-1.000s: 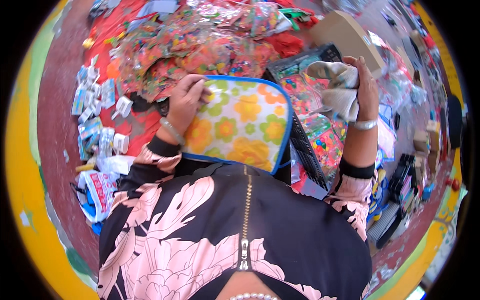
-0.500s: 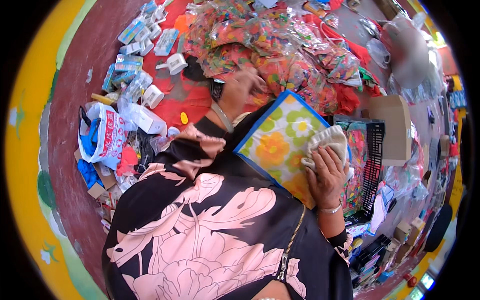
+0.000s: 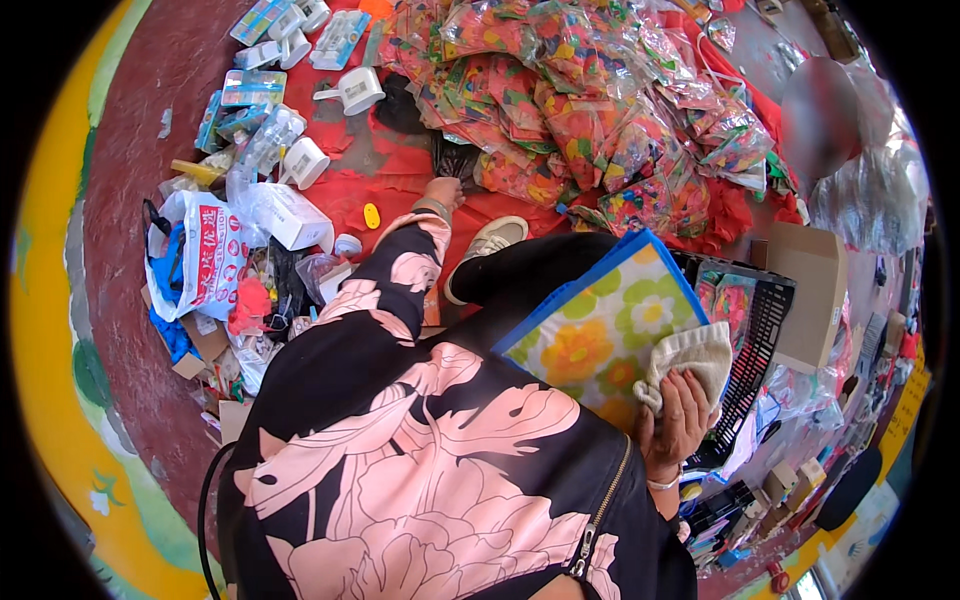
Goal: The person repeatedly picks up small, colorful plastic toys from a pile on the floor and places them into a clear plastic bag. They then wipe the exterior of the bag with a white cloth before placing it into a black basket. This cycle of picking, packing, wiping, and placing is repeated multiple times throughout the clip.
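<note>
My left hand (image 3: 446,192) reaches far forward, its fingers closed on a crumpled black plastic bag (image 3: 455,158) at the near edge of a heap of clear packets (image 3: 560,100) with bright, many-coloured contents. My right hand (image 3: 680,425) is closed on a cream knitted cloth (image 3: 695,362), holding it against a flat flower-patterned piece (image 3: 590,335) with a blue border. That piece lies slanted over my lap. Its lower corner is hidden behind my sleeve and hand.
Beside my right hand stands a black plastic crate (image 3: 765,330) with packets inside, and an open cardboard box (image 3: 812,290) next to it. On the left are white scoop-like items (image 3: 358,91), a white carrier bag (image 3: 205,255) and a yellow oval piece (image 3: 372,215). My shoe (image 3: 490,245) rests ahead.
My left hand has moved down and left, off the packets and onto the black plastic bag. My right hand, the cloth and the flowered piece have shifted slightly right and down in view.
</note>
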